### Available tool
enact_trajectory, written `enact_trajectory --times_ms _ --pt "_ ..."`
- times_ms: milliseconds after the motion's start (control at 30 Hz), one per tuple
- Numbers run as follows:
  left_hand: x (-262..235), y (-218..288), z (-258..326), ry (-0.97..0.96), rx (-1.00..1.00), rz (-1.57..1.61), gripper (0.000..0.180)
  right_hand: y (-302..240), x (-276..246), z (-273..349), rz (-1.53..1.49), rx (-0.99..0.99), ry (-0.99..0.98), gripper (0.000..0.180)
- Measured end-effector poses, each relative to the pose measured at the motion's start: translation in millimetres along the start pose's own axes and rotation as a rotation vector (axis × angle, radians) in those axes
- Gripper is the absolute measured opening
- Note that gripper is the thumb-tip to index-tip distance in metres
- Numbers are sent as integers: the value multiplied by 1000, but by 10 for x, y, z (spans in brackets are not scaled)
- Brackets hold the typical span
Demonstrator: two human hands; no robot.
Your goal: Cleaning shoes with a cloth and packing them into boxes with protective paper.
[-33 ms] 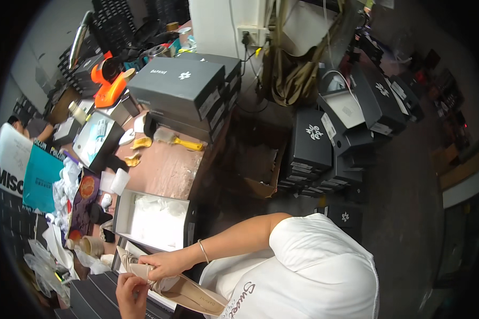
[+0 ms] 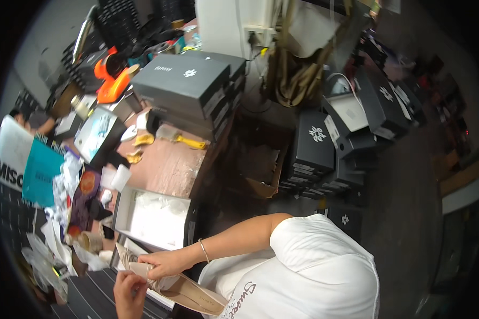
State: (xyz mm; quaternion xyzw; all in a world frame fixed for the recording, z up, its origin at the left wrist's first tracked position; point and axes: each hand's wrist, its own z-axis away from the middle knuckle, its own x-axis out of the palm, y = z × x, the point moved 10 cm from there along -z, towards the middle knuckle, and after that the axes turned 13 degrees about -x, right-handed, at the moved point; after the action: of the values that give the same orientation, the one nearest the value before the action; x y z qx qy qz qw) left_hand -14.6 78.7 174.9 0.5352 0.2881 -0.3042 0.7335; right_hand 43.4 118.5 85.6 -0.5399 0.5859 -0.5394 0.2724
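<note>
A pair of beige shoes [image 2: 197, 295] with knotted fabric on the uppers lies over a white-lined box at the lower middle. My right hand [image 2: 167, 263], with a thin bracelet at its wrist, reaches across from the right and grips a shoe with closed fingers. Close beside it, my left hand [image 2: 130, 292] has curled fingers, its fingertips at the shoe's edge. Whatever is between those fingertips is too small to make out. Just beyond the hands stands an open shoebox [image 2: 188, 226] with white tissue paper [image 2: 157, 220] inside.
Dark shoeboxes [image 2: 181, 80] are stacked at the table's far end, near a yellow-handled brush [image 2: 189, 141] and an orange tape dispenser [image 2: 112, 87]. Plastic bags and paper clutter the left. More shoeboxes [image 2: 311, 141] stand on the floor right, beside an open carton [image 2: 258, 165].
The view has shifted slightly, with the far table moving a little right in the picture. My left hand sits slightly farther left; my right hand keeps its grip on the shoe.
</note>
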Motion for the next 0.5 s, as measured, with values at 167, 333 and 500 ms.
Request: enact_trajectory --times_ms 167,333,500 --pt "46 92 -241 -139 58 -104 9 132 -64 62 62 161 -69 57" --pt "112 279 -100 -203 92 -428 19 -1 1 77 -96 173 -74 44" --pt "242 96 -86 -336 133 -490 15 211 96 93 -151 283 -123 38"
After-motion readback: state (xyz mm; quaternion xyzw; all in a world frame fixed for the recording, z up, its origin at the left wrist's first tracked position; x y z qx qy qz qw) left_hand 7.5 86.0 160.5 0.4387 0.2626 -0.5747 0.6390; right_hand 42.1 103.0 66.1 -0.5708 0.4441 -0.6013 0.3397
